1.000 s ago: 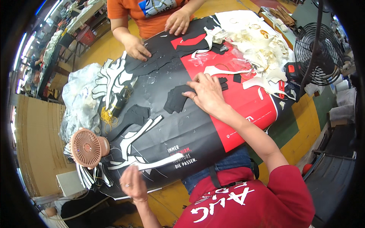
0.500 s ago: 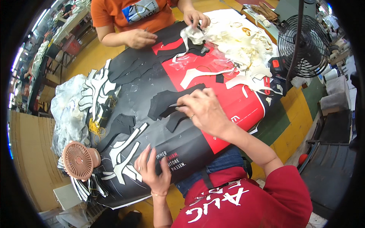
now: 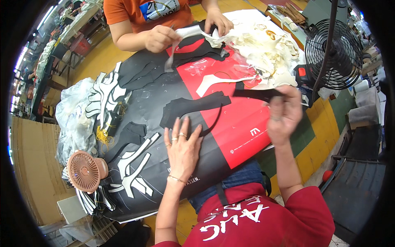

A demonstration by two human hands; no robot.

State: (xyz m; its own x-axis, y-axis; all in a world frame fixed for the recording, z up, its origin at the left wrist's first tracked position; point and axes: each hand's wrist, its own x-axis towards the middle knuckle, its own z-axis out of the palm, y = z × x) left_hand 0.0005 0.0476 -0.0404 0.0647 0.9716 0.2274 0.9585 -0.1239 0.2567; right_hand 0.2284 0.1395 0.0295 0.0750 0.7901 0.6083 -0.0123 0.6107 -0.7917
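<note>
My left hand [image 3: 182, 145] lies flat with fingers spread on the black part of the table covering, its fingertips by the lower edge of a stack of black cut-out pieces [image 3: 193, 108]. From beside those fingers a thin black curved strip [image 3: 215, 122] bends up to the right; whether the hand presses on it is hidden. Off to the right, my right hand [image 3: 284, 115], smeared by motion, is closed on the end of a black cut-out piece [image 3: 257, 94] held over the red area. White-edged pieces [image 3: 133, 175] lie left of my left hand.
Across the table a co-worker's hands [image 3: 162, 39] hold a whitish strip [image 3: 187, 32]. A heap of cream scraps [image 3: 267, 51] lies at far right, near a black fan [image 3: 333, 53]. At left are a small pink fan [image 3: 84, 171], a clear plastic bag [image 3: 76, 119] and stacked white pieces [image 3: 105, 96].
My right hand has swung right, carrying a black piece away from the stack. My left hand has moved up and right and settled flat. The co-worker has lifted the whitish strip.
</note>
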